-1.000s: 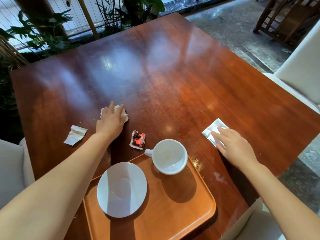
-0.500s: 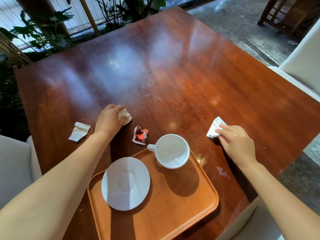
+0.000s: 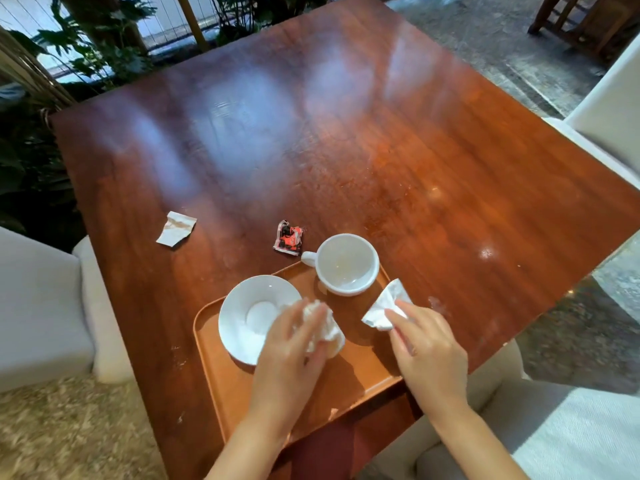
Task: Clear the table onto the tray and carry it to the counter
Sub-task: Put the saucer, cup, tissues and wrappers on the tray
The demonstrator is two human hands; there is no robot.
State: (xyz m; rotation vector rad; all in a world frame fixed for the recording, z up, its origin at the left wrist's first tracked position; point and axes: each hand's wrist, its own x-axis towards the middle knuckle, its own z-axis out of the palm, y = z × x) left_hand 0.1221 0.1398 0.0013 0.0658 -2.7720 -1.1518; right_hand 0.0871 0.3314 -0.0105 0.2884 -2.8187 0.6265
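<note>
An orange tray (image 3: 360, 379) lies at the near edge of the wooden table (image 3: 311, 140). On it stand a white saucer (image 3: 249, 317) and a white cup (image 3: 346, 265). My left hand (image 3: 291, 355) hovers over the tray's middle, shut on a crumpled napkin (image 3: 325, 332) beside the saucer. My right hand (image 3: 429, 355) pinches a folded white napkin (image 3: 386, 306) above the tray's right rim. A red wrapper (image 3: 289, 238) lies on the table just beyond the tray. A torn stained paper scrap (image 3: 176, 228) lies further left.
White upholstered seats stand at the left (image 3: 41, 306), at the right (image 3: 609, 109) and near me (image 3: 554, 431). Plants (image 3: 86, 53) and a railing line the table's far side. A wooden chair (image 3: 581, 19) stands on the stone floor at the far right.
Both hands lifted their napkins off the table and drew back to the tray. The left went from beside the wrapper, the right from the table's right side.
</note>
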